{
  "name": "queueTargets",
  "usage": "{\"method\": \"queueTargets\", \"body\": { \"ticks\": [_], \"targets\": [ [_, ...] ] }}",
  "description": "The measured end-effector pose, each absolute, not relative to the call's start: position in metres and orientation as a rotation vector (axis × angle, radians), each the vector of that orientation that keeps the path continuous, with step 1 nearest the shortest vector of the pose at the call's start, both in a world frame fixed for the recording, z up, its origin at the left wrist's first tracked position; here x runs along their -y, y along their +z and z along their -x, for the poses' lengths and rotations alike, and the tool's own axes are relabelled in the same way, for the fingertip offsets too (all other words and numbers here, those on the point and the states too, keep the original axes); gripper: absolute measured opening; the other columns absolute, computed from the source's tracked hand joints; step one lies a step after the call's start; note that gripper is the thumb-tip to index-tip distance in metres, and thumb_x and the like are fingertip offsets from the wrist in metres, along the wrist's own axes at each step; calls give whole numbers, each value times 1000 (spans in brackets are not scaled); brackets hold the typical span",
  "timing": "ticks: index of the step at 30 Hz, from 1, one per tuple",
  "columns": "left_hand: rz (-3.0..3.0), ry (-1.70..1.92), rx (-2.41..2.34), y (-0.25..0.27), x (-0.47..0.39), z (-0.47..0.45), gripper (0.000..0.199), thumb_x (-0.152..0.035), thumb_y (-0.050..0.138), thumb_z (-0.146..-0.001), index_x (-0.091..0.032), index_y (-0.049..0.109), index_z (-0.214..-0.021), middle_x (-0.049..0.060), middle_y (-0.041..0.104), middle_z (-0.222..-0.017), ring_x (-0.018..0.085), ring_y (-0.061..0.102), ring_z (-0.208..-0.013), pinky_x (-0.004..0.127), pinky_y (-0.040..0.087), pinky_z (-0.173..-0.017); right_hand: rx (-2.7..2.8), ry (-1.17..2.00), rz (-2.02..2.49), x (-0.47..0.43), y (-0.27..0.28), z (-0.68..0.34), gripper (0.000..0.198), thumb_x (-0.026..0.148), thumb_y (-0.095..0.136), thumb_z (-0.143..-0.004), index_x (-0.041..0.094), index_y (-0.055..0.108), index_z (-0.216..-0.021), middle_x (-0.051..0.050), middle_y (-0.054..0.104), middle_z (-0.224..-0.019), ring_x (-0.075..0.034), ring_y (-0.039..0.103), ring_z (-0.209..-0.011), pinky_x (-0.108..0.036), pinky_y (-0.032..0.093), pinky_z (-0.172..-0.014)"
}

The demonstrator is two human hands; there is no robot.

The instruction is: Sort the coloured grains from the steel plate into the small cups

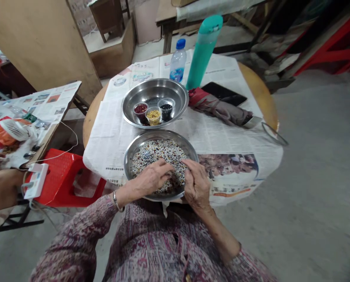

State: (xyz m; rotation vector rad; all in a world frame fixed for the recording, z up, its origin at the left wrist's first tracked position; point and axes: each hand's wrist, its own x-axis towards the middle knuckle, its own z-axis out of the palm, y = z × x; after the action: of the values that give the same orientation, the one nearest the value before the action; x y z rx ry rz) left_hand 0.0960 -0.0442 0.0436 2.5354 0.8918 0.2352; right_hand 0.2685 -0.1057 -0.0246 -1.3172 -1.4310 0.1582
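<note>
A steel basin (128, 156) at the table's near edge holds a spread of white grains mixed with black, yellow and red beans (151, 152). My left hand (154, 176) reaches over it from the left, its fingers bent down close together at the grains; anything between the fingertips is hidden. At the right rim is my right hand (196, 184), its index finger stretched over the grains and its thumb apart from it. Behind, a second steel basin (154, 88) holds three clear cups: red beans (141, 109), yellow pieces (154, 115) and black beans (166, 109).
Newspaper (104, 133) covers the round table. A water bottle (178, 62), a tall teal bottle (204, 53), a dark tablet or phone (223, 93) and a folded umbrella (218, 107) stand or lie behind. Left are a red stool (64, 172), a power strip (36, 182) and another person's leg (2, 188).
</note>
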Motion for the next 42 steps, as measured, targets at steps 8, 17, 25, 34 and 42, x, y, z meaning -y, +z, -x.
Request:
{"method": "queueTargets", "body": {
  "ticks": [8,17,25,34,42],
  "targets": [
    [-2901,160,-638,37,14,-126,26,-32,61,-95,-19,63,-117,10,56,-137,29,46,-132,49,42,-109,1415,154,1310,105,-25,-267,33,22,41,-100,24,63,-125,-10,70,-119,-23,64,-113,-46,52,-98],
    [-2797,151,-1280,59,-5,-106,23,-22,45,-103,-17,61,-119,8,61,-113,21,59,-102,31,52,-81,1429,160,1308,105,-25,-269,34,22,41,-100,24,63,-126,-9,70,-119,-23,65,-112,-45,52,-99],
    [-2858,77,-1025,51,-24,-123,39,-36,60,-96,-21,55,-132,9,55,-134,27,52,-122,43,49,-99,1429,156,1305,105,-26,-268,34,21,41,-100,24,63,-126,-9,71,-118,-23,65,-111,-44,51,-98],
    [-2610,-95,-1246,73,13,-77,17,-31,49,-102,-18,61,-106,6,63,-106,20,64,-97,32,52,-83,1438,146,1303,106,-23,-269,34,19,43,-99,24,63,-126,-9,71,-117,-22,65,-111,-44,52,-97],
    [-2591,-64,-859,63,58,-78,35,-26,59,-97,-20,51,-130,7,55,-118,19,60,-103,30,54,-84,1443,140,1310,106,-26,-269,32,18,44,-99,22,64,-123,-9,71,-115,-22,65,-110,-44,52,-96]
  ]
}}
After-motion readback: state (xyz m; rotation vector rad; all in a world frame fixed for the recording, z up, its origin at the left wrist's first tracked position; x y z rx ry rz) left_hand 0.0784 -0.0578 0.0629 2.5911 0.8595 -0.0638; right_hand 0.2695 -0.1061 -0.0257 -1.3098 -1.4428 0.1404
